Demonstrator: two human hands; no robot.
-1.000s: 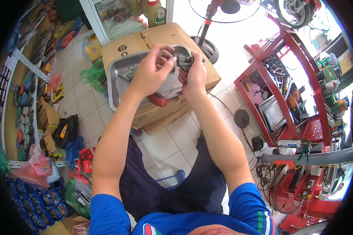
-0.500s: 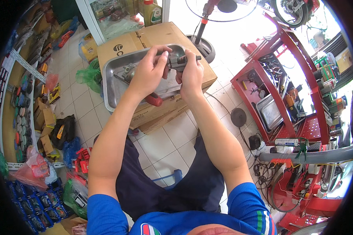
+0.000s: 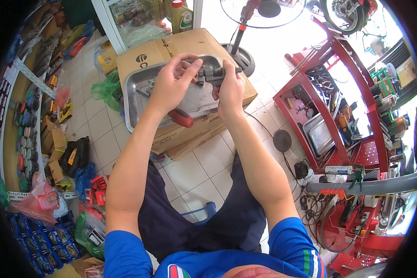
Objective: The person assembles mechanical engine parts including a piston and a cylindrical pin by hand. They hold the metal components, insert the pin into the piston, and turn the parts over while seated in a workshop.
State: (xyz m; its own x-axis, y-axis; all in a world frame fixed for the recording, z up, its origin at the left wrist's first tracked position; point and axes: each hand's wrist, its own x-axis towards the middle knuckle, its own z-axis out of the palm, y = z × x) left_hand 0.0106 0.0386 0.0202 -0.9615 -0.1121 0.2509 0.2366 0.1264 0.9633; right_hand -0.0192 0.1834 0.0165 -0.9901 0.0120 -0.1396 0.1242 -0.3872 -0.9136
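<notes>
A dark metal part [image 3: 210, 76] with a blocky body and a short cylinder is held above a metal tray by my right hand [image 3: 230, 87], its fingers wrapped round the cylinder end. At the part's left end is my left hand [image 3: 175, 81], fingers curled and thumb drawn in toward them; whatever lies between them is hidden. Below, the shallow tray [image 3: 130, 99] rests on a cardboard box [image 3: 197, 41]. A red-handled tool, its handle [image 3: 180, 117] across the tray's near rim, is partly covered by my left wrist. Small metal pieces [image 3: 146, 88] lie in the tray's left side.
A red tool cart [image 3: 331, 106] with hand tools stands to the right. Beyond the box are a standing fan [image 3: 240, 34] and a glass cabinet [image 3: 107, 25]. Shelves and bagged goods [image 3: 44, 197] line the left. Cables [image 3: 310, 199] trail over the floor at right.
My left hand has drawn slightly back from the metal part, baring more of its left end. The right hand has shifted a little rightward and down with the part.
</notes>
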